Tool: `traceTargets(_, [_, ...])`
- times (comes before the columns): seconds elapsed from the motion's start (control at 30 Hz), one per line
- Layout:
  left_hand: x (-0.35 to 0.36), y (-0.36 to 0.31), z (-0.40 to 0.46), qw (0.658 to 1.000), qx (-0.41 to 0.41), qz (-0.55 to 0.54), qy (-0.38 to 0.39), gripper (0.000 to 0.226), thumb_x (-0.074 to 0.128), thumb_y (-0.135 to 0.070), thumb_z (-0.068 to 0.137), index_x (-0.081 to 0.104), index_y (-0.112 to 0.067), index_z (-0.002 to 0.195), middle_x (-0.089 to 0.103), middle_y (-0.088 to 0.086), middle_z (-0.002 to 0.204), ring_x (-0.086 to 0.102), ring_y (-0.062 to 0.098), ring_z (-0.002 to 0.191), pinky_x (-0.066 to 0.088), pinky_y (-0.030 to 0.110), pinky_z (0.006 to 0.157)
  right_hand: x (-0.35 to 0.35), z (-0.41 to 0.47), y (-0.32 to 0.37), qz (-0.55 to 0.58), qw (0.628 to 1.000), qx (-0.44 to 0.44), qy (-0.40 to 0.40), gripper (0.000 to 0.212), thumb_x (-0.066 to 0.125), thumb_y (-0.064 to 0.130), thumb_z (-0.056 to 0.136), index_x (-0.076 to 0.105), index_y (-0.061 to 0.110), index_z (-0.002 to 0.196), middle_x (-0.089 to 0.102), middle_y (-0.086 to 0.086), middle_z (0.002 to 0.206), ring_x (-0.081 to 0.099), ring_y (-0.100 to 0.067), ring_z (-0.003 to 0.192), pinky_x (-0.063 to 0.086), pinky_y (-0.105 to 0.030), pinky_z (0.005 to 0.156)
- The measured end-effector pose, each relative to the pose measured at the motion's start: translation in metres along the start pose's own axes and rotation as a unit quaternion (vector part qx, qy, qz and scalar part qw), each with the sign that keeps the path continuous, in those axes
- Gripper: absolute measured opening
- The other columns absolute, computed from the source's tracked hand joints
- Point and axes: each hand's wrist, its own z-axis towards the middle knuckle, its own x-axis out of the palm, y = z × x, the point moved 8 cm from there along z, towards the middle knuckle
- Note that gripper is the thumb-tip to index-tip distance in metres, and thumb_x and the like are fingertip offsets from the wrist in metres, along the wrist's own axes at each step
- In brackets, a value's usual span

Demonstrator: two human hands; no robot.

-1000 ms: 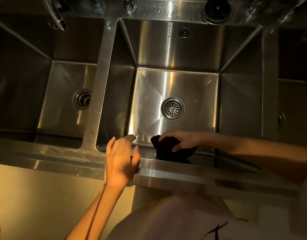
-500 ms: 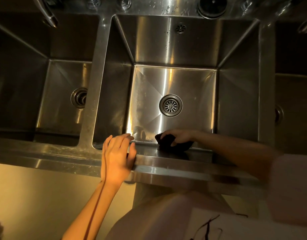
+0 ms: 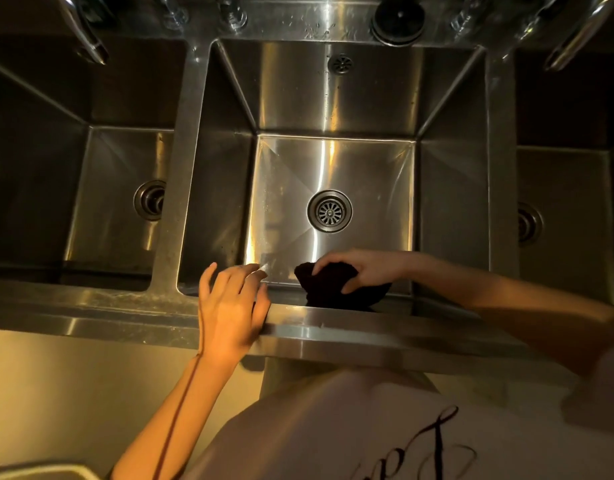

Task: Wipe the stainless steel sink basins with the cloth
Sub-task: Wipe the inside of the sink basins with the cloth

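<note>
The dark cloth (image 3: 336, 284) sits bunched against the near wall of the middle basin (image 3: 333, 188), low down where that wall meets the floor, near of the round drain (image 3: 329, 211). It looks soft and light, a rag that crumples to any shape and likely grips the steel better when damp. The right hand (image 3: 362, 268) reaches down into the basin from the right, its grip curled over the top of the wad, thumb under the near side. Taking it as a balled wad under the palm seems the sound way to press it flat on slick metal. The left hand (image 3: 229, 306) rests on the sink's near rim (image 3: 367, 332), fingers spread and relaxed, holding nothing. The left basin (image 3: 118, 188) and the right basin (image 3: 558, 202) lie on either side, dim.
</note>
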Motion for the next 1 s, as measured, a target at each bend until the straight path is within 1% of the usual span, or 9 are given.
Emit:
traceTargets(0.1, [-0.001, -0.011, 0.001, 1.0, 0.005, -0.01, -0.006, 0.028, 0.047, -0.025, 0.093, 0.073, -0.014, 0.098, 0.07, 0.001, 0.105, 0.064, 0.019, 0.1, 0.033, 0.049, 0.108, 0.01, 0.035, -0.049, -0.007, 0.998, 0.057, -0.019, 0.058, 0.068, -0.001, 0.079, 0.052, 0.029, 0.125, 0.047, 0.001, 0.13, 0.045, -0.021, 0.121, 0.043, -0.04, 0.102])
traceTargets(0.2, [0.009, -0.014, 0.001, 1.0, -0.003, -0.011, 0.015, 0.029, 0.046, -0.026, 0.093, 0.072, -0.015, 0.099, 0.07, 0.0, 0.105, 0.063, 0.018, 0.102, 0.031, 0.046, 0.109, 0.017, 0.064, -0.084, -0.061, 0.993, 0.098, -0.014, 0.059, 0.069, 0.001, 0.076, 0.051, 0.026, 0.126, 0.048, -0.006, 0.134, 0.046, -0.027, 0.121, 0.042, -0.046, 0.101])
traceTargets(0.33, [0.017, -0.014, -0.003, 0.999, -0.014, -0.023, 0.024, 0.03, 0.045, -0.025, 0.094, 0.072, -0.013, 0.099, 0.07, 0.001, 0.104, 0.064, 0.019, 0.101, 0.033, 0.045, 0.107, 0.021, 0.085, -0.111, -0.149, 0.979, 0.134, 0.026, 0.058, 0.068, 0.003, 0.077, 0.048, 0.019, 0.129, 0.049, -0.011, 0.135, 0.047, -0.031, 0.12, 0.043, -0.044, 0.098])
traceTargets(0.47, [0.015, -0.012, -0.002, 0.998, -0.029, -0.044, 0.032, 0.032, 0.042, -0.025, 0.094, 0.07, -0.011, 0.1, 0.07, 0.002, 0.103, 0.063, 0.02, 0.098, 0.035, 0.043, 0.106, 0.023, 0.092, -0.119, -0.152, 0.979, 0.135, 0.028, 0.056, 0.066, -0.001, 0.075, 0.049, 0.017, 0.125, 0.05, -0.012, 0.133, 0.048, -0.032, 0.119, 0.044, -0.043, 0.096])
traceTargets(0.6, [0.017, -0.013, -0.003, 0.997, -0.034, -0.045, 0.051, 0.034, 0.041, -0.027, 0.094, 0.07, -0.011, 0.102, 0.069, 0.003, 0.103, 0.062, 0.021, 0.099, 0.035, 0.043, 0.105, 0.016, 0.068, -0.093, -0.127, 0.985, 0.11, 0.037, 0.057, 0.066, 0.0, 0.075, 0.049, 0.022, 0.125, 0.048, -0.009, 0.132, 0.047, -0.029, 0.118, 0.045, -0.044, 0.097])
traceTargets(0.8, [0.018, -0.014, -0.003, 0.997, -0.022, -0.04, 0.055, 0.034, 0.04, -0.027, 0.093, 0.07, -0.012, 0.101, 0.069, 0.002, 0.102, 0.062, 0.021, 0.098, 0.03, 0.042, 0.106, -0.005, -0.014, -0.015, -0.051, 0.997, 0.048, 0.033, 0.056, 0.064, -0.004, 0.078, 0.049, 0.024, 0.124, 0.047, -0.001, 0.127, 0.046, -0.021, 0.116, 0.044, -0.038, 0.098])
traceTargets(0.9, [0.021, -0.02, -0.002, 0.998, 0.012, -0.024, 0.057, 0.034, 0.042, -0.026, 0.093, 0.071, -0.013, 0.102, 0.069, 0.002, 0.105, 0.063, 0.021, 0.101, 0.03, 0.044, 0.107, -0.012, -0.053, 0.014, -0.041, 0.999, 0.022, 0.025, 0.057, 0.066, -0.001, 0.079, 0.049, 0.035, 0.12, 0.046, 0.007, 0.126, 0.046, -0.016, 0.116, 0.044, -0.033, 0.097])
traceTargets(1.0, [0.021, -0.026, 0.002, 0.997, 0.026, -0.023, 0.068, 0.034, 0.042, -0.028, 0.093, 0.072, -0.014, 0.103, 0.069, 0.002, 0.107, 0.062, 0.021, 0.103, 0.029, 0.043, 0.107, -0.016, -0.074, 0.021, -0.013, 0.999, 0.02, 0.022, 0.058, 0.066, 0.002, 0.081, 0.048, 0.047, 0.113, 0.047, 0.012, 0.124, 0.048, -0.014, 0.115, 0.048, -0.034, 0.094])
